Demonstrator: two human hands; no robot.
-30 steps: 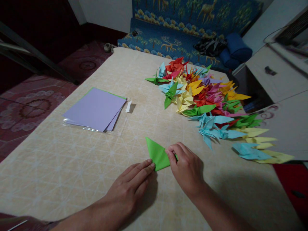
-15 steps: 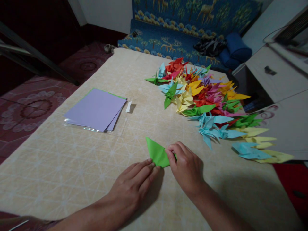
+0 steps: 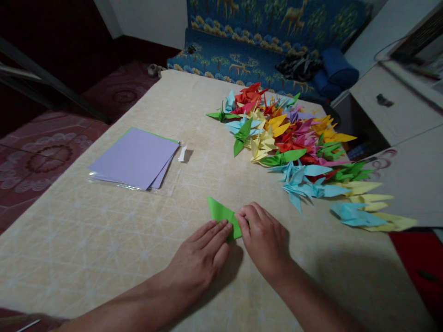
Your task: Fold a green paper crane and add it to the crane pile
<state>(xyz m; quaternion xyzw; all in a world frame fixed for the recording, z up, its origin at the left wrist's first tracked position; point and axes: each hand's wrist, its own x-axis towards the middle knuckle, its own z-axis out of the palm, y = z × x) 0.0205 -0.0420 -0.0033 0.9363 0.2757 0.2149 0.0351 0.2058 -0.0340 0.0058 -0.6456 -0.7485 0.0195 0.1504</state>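
A partly folded sheet of green origami paper [image 3: 219, 212] lies on the table in front of me, one pointed corner toward the upper left. My left hand [image 3: 206, 251] rests on its lower part, fingers stretched flat across the paper and covering some of it. At the right end of the paper, my right hand [image 3: 261, 237] pinches the edge between thumb and curled fingers. The folds under both hands are partly hidden.
Many folded paper cranes [image 3: 280, 138] in several colours are heaped at the table's right side. Left of centre lies a stack of purple paper [image 3: 134, 159] on a clear plastic sleeve. Beyond the table [image 3: 86, 249] stands a blue patterned sofa [image 3: 238, 50]; a white cabinet [image 3: 408, 170] is at right.
My left hand has slid up from the paper's lower edge onto its face, covering more of it. The right hand keeps its pinch at the right end.
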